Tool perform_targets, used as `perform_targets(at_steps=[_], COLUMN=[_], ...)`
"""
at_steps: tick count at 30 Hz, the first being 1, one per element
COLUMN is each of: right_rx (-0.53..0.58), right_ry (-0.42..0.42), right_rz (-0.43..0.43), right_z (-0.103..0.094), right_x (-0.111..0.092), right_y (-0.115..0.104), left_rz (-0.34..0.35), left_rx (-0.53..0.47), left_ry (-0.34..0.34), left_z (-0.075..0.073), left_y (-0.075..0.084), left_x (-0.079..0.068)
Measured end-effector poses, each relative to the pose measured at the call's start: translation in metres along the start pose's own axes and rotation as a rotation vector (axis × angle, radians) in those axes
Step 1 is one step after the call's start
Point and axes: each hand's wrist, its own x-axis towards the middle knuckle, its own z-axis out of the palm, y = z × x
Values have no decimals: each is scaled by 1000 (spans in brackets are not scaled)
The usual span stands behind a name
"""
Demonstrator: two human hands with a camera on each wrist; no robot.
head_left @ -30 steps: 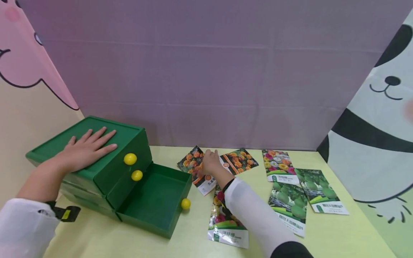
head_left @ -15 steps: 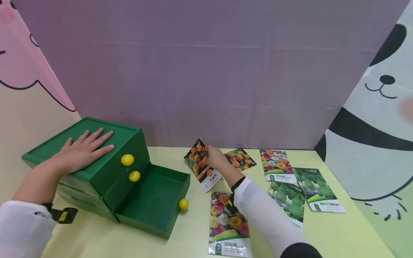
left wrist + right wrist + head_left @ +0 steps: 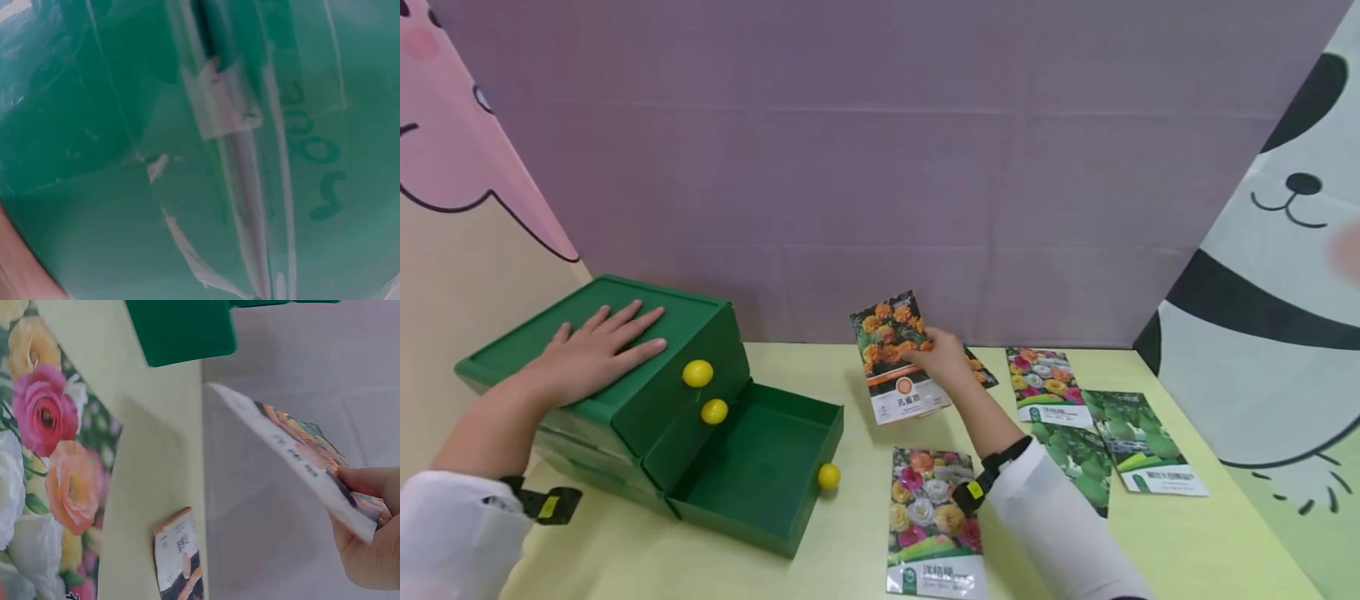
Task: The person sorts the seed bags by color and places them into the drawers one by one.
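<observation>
My left hand [image 3: 597, 354] rests flat, fingers spread, on top of a green drawer box [image 3: 688, 300]. In the left wrist view the box's side [image 3: 125, 237] fills the frame, with tape and handwriting on it. The lower drawer [image 3: 760, 467] is pulled out and shows a bare floor. Pinched between thumb and fingers of my right hand [image 3: 942, 357] is a seed packet [image 3: 891, 337] with orange flowers, raised off the table and tilted. In the right wrist view this packet [image 3: 294, 450] is seen nearly edge-on. Another orange-flower packet [image 3: 981, 369] lies behind the hand.
A mixed-flower seed packet [image 3: 932, 521] lies in front. At the right are another flower packet [image 3: 1048, 383] and two green-fruit packets, one [image 3: 1146, 442] overlapping the other [image 3: 1078, 467]. Yellow ball knobs [image 3: 829, 477] stick out from the drawer fronts. A purple cloth [image 3: 880, 167] hangs behind the table.
My right hand has lifted the orange-flower packet from the table and drawn it up and to the right, turning it more upright. The left hand stays on the box.
</observation>
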Motion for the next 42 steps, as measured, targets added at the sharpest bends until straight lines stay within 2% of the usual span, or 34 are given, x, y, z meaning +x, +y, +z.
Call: perform_targets(at_steps=[3, 6, 11, 14, 17, 20, 21, 23, 25, 26, 28, 29, 31, 33, 35, 39, 42], right_rx=[82, 139, 245, 283, 297, 306, 314, 336, 360, 373, 398, 407, 405, 390, 375, 375, 388], right_ry=[35, 54, 38, 25, 19, 31, 37, 43, 48, 52, 55, 58, 65, 70, 66, 53, 35], right_rz=[20, 40, 81, 77, 63, 48, 49, 50, 63, 68, 76, 74, 69, 55, 36, 19, 9], right_z=[-6, -9, -10, -10, -11, -11, -11, -10, -8, -8, -6, -5, -3, -1, 2, 7, 10], right_x=[-9, -22, -50, -65, -75, -83, -85, -90, -94, -96, -100, -101, -104, -107, -109, -115, -118], right_y=[0, 0, 0, 2, 4, 5, 5, 5, 4, 3, 3, 3, 2, 2, 2, 0, -2], left_rz=[-1, 20, 74, 87, 221, 437, 519, 656, 744, 766, 749, 712, 596, 462, 335, 159, 47], left_rx=[-17, -60, -164, -227, -226, -208, -200, -205, -198, -188, -186, -216, -346, -553, -795, -1196, -1350], left_ry=[52, 162, 470, 669, 934, 1191, 1255, 1304, 1282, 1252, 1143, 1063, 873, 689, 546, 351, 236], left_z=[-1, -1, 5, 9, 21, 40, 47, 61, 76, 83, 99, 106, 117, 126, 129, 128, 128], left_y=[-2, -2, 7, 26, 58, 97, 110, 132, 150, 157, 167, 172, 181, 189, 196, 203, 204], left_x=[0, -3, -16, -28, -32, -29, -27, -22, -18, -17, -16, -17, -20, -21, -20, -13, -9])
